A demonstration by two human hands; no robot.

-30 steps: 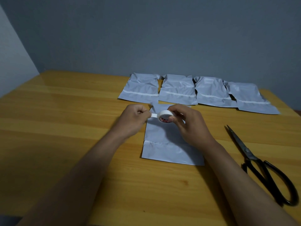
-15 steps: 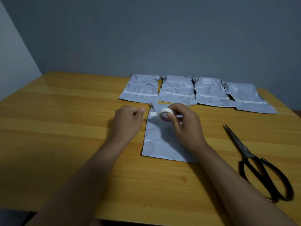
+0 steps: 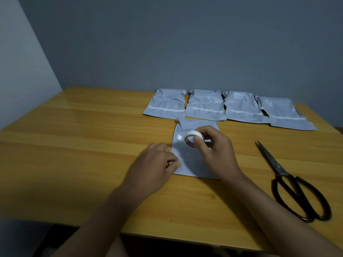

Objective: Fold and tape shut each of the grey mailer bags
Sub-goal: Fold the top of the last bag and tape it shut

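A grey mailer bag (image 3: 191, 160) lies flat in front of me on the wooden table (image 3: 74, 145). My right hand (image 3: 217, 151) holds a white tape roll (image 3: 192, 138) just above the bag's upper half, and a short loose tape end (image 3: 179, 136) sticks out to the left. My left hand (image 3: 154, 167) rests at the bag's lower left edge, its thumb and fingertips pinched on that edge. Several other grey mailer bags (image 3: 205, 108) lie in a row behind, each with a white strip across it.
Black scissors (image 3: 289, 182) lie shut on the table to the right, blades pointing away from me. The table's near edge (image 3: 185, 238) is close below my forearms. A grey wall stands right behind the row of bags.
My left hand let go of the tape end and moved down towards me to the bag's lower left edge. My right hand stayed above the bag with the roll.
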